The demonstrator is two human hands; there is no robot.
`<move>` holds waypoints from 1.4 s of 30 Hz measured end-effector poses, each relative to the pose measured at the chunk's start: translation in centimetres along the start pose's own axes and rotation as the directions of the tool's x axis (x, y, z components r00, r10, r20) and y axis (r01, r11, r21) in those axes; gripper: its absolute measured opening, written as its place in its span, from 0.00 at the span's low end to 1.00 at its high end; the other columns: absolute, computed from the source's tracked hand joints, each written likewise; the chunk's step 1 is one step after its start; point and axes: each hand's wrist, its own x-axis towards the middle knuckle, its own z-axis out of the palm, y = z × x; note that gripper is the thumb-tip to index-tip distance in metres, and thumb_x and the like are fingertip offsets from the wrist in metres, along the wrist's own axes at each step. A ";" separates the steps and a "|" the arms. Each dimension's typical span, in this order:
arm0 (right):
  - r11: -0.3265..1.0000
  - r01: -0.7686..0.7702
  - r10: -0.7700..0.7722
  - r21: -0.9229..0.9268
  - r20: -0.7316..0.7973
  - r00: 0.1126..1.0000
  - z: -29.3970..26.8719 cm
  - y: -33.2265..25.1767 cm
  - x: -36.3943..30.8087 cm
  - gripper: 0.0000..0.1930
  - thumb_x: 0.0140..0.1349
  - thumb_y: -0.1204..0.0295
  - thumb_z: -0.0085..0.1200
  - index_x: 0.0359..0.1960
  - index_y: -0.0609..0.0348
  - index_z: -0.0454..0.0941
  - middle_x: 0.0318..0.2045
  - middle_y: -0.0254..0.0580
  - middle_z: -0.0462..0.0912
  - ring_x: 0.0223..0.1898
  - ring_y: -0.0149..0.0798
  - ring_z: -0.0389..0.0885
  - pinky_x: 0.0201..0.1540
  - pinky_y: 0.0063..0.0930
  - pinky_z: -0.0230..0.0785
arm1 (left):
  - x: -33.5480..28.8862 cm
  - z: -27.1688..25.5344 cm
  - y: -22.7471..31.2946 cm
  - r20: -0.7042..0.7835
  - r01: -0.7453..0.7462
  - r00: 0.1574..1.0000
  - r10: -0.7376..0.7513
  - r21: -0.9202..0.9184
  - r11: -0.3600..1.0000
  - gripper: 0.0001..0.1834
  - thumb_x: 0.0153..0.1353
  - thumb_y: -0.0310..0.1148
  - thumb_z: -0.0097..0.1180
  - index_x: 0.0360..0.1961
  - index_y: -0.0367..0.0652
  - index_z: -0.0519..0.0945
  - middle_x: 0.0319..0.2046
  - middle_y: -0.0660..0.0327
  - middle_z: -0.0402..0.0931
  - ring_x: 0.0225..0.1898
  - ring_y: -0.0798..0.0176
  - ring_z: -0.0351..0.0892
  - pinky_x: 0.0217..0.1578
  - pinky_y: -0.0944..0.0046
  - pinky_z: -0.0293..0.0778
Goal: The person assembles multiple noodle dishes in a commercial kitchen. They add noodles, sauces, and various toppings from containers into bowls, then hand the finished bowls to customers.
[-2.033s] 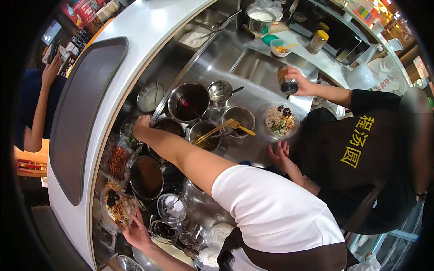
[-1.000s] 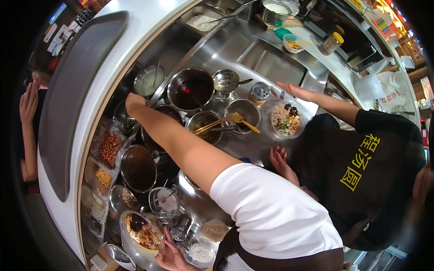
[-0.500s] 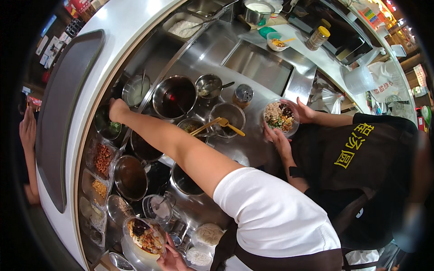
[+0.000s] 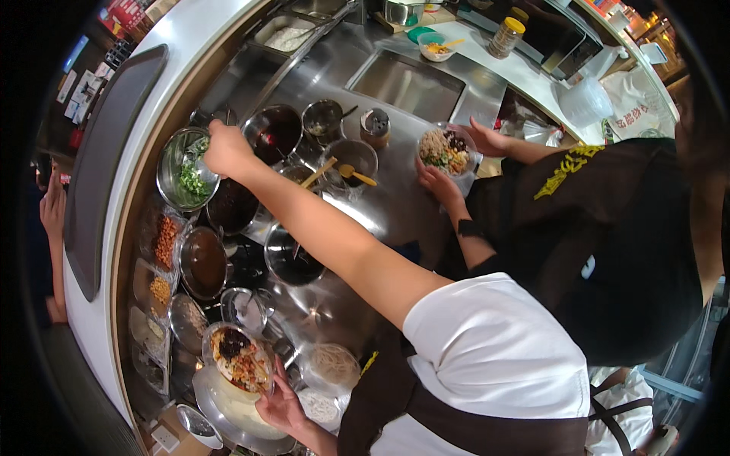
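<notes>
My left hand (image 4: 282, 404) grips the side of a clear round bowl (image 4: 242, 359) of food with a dark heap and brown and orange pieces on top. Stretched far across the counter, my right arm ends at a metal bowl (image 4: 169, 199) with chopped green onions (image 4: 193, 179) in it. My right hand (image 4: 230, 152) is closed at that bowl's right rim, its fingertips partly hidden. The bowl is tilted, its inside showing. Below it lie trays of red-brown peanuts (image 4: 165, 243) and yellow bits (image 4: 160, 290).
A co-worker at the right holds another filled clear bowl (image 4: 445, 150) in both hands. Metal pots, one of dark red liquid (image 4: 271, 135), and a pot of brown liquid (image 4: 205, 262) crowd the counter. A grey tray (image 4: 114, 167) lies on the white ledge.
The metal bowl of green onions has come up and tips more into view, my right hand at its rim. My left hand still holds its clear bowl. The whole view has shifted.
</notes>
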 end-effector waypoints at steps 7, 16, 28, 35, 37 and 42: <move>0.995 0.004 -0.008 -0.096 -0.041 0.999 -8.9 -1.8 -10.6 0.12 0.44 0.79 0.45 0.34 0.66 0.68 0.29 0.64 0.74 0.36 0.60 0.73 0.40 0.43 0.65 | -2.2 -2.3 -1.9 0.002 0.051 0.999 -0.052 0.172 0.984 0.40 0.42 0.18 0.45 0.60 0.41 0.48 0.60 0.50 0.45 0.61 0.39 0.42 0.55 0.48 0.61; 0.966 0.105 -0.130 -0.238 -0.095 0.987 -15.5 -2.3 -20.1 0.09 0.50 0.75 0.51 0.28 0.60 0.63 0.19 0.41 0.70 0.14 0.30 0.70 0.13 0.27 0.63 | -1.9 -4.8 -7.2 0.110 0.133 0.972 -0.210 0.478 0.868 0.33 0.45 0.23 0.46 0.57 0.43 0.56 0.56 0.54 0.58 0.57 0.53 0.58 0.58 0.49 0.53; 0.777 0.529 -0.583 -0.341 -0.075 0.809 -16.5 -4.8 -28.4 0.07 0.49 0.84 0.48 0.30 0.66 0.66 0.44 0.54 0.72 0.42 0.51 0.72 0.40 0.30 0.65 | -1.3 -4.4 -11.5 0.139 0.285 0.915 -0.378 0.439 0.852 0.20 0.50 0.22 0.40 0.48 0.33 0.63 0.52 0.53 0.63 0.54 0.54 0.62 0.56 0.51 0.58; 0.718 0.598 -0.655 -0.357 -0.056 0.753 -16.6 -4.8 -30.6 0.10 0.54 0.86 0.44 0.38 0.66 0.64 0.48 0.49 0.70 0.38 0.29 0.73 0.36 0.16 0.66 | -0.7 -5.0 -11.8 0.084 0.325 0.919 -0.385 0.391 0.861 0.25 0.46 0.19 0.41 0.49 0.45 0.60 0.48 0.57 0.65 0.47 0.51 0.68 0.47 0.51 0.68; 0.696 0.628 -0.679 -0.348 -0.033 0.734 -16.4 -4.9 -31.5 0.11 0.55 0.86 0.43 0.39 0.65 0.63 0.49 0.51 0.69 0.41 0.31 0.73 0.37 0.19 0.67 | -0.6 -4.8 -11.7 0.093 0.315 0.921 -0.378 0.395 0.863 0.25 0.46 0.19 0.41 0.49 0.45 0.60 0.48 0.57 0.65 0.48 0.51 0.68 0.47 0.52 0.68; 0.555 0.804 -0.828 -0.213 -0.051 0.559 -16.1 -3.5 -32.1 0.17 0.55 0.86 0.42 0.46 0.60 0.60 0.51 0.57 0.65 0.51 0.46 0.69 0.46 0.29 0.68 | -1.0 -4.1 -11.7 0.144 0.285 0.914 -0.379 0.437 0.853 0.23 0.48 0.20 0.40 0.48 0.41 0.61 0.48 0.56 0.65 0.49 0.53 0.67 0.48 0.52 0.67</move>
